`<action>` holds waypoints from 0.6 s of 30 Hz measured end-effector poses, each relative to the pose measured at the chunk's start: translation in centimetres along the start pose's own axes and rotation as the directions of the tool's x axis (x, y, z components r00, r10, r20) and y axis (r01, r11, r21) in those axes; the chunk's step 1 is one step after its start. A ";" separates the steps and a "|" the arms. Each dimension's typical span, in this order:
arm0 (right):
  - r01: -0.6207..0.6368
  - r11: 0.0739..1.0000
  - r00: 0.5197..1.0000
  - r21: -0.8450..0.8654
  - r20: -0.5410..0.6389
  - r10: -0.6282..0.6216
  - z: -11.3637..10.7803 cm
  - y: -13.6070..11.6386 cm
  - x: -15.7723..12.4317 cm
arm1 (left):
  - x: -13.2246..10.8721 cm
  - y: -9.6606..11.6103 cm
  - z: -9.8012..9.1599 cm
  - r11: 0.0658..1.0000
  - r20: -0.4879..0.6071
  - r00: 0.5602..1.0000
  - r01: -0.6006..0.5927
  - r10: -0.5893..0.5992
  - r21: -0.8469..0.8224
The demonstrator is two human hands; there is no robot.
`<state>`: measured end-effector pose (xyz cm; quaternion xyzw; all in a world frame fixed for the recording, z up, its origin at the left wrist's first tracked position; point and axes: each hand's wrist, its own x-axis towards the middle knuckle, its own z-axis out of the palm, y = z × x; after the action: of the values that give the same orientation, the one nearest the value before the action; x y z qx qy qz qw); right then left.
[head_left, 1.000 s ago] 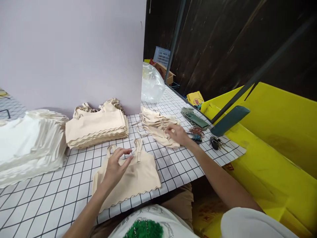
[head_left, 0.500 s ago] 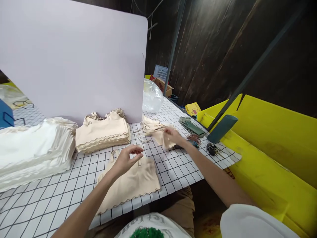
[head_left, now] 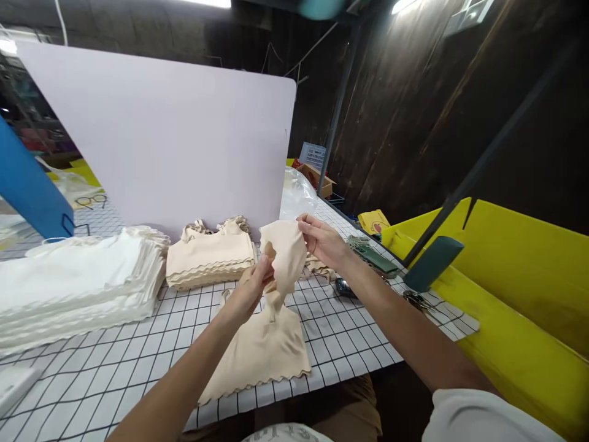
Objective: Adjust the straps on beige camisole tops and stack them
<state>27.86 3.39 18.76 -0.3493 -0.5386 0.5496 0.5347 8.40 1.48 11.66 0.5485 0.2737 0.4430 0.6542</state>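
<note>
Our left hand [head_left: 251, 290] is closed in a pinch on the lower part of a beige fabric piece [head_left: 286, 255], thumb pressed against fingers; our right hand [head_left: 322, 240] pinches its upper corner, the other fingers loosely curled; the piece hangs between both hands, above the gridded table [head_left: 115, 362]; just beneath the left hand a beige top [head_left: 264, 353] lies flat; beyond that hand sits a stack of beige tops [head_left: 209, 261]; right of the right hand lies a dark green phone [head_left: 375, 259].
</note>
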 end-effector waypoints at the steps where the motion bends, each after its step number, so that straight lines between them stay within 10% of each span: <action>1: 0.006 1.000 1.000 0.012 0.011 -0.006 0.7 0.0 0.2 | 0.3 0.8 -0.1 0.999 -0.025 0.999 -0.023 0.023 -0.030; 9: 0.122 0.986 0.992 0.111 -0.048 -0.118 4.0 1.2 1.5 | 2.4 6.3 -2.9 0.987 -0.266 0.950 -0.154 0.162 0.051; 18: 0.091 0.992 0.994 0.089 -0.075 -0.084 4.5 2.1 1.5 | 3.4 5.1 -3.9 0.997 -0.167 0.985 0.025 -0.035 -0.067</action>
<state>22.81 4.13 17.79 -0.3197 -0.5080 0.5369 0.5928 5.28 6.35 16.01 0.4837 0.3215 0.4863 0.6528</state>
